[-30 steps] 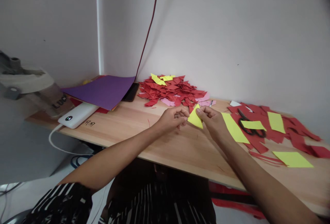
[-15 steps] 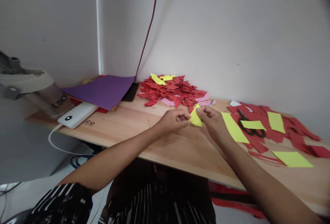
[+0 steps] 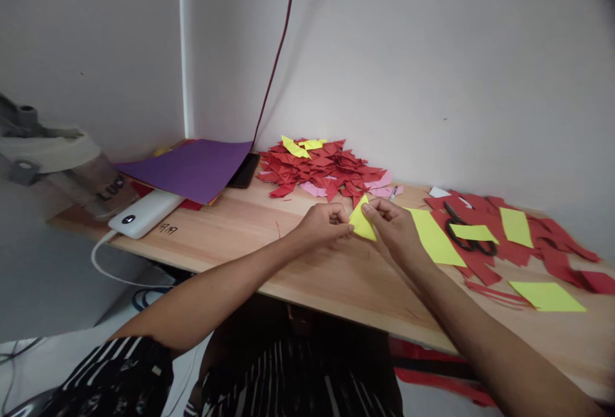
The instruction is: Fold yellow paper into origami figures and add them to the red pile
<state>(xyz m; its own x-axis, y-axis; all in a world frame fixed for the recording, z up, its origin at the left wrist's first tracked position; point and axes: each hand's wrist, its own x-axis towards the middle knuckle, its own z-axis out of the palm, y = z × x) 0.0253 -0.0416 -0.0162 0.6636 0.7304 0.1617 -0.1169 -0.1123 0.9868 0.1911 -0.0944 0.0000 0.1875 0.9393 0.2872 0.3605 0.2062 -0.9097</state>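
Observation:
A small folded piece of yellow paper [image 3: 364, 223], roughly triangular, is held between both hands just above the wooden desk. My left hand [image 3: 325, 225] pinches its lower left corner between thumb and fingers. On the upper right side, my right hand [image 3: 393, 221] grips the paper, thumb pressed flat on its face. Behind the hands lies a heap of folded red paper pieces [image 3: 319, 170], with a couple of yellow folded pieces [image 3: 295, 147] on top and pink ones at its edges. A larger yellow sheet [image 3: 439, 241] sits beside my right wrist.
Black-handled scissors [image 3: 456, 231] lie among red paper scraps [image 3: 509, 237] on the right, near a yellow square [image 3: 548, 296]. At left are purple paper [image 3: 189, 167], a phone [image 3: 245, 170], a white power bank [image 3: 144, 214] with a cable, and a clear cup [image 3: 72, 167].
The yellow paper has shifted slightly left and turned, so more of its flat face shows. My right hand has moved a little left with it; both hands still hold it.

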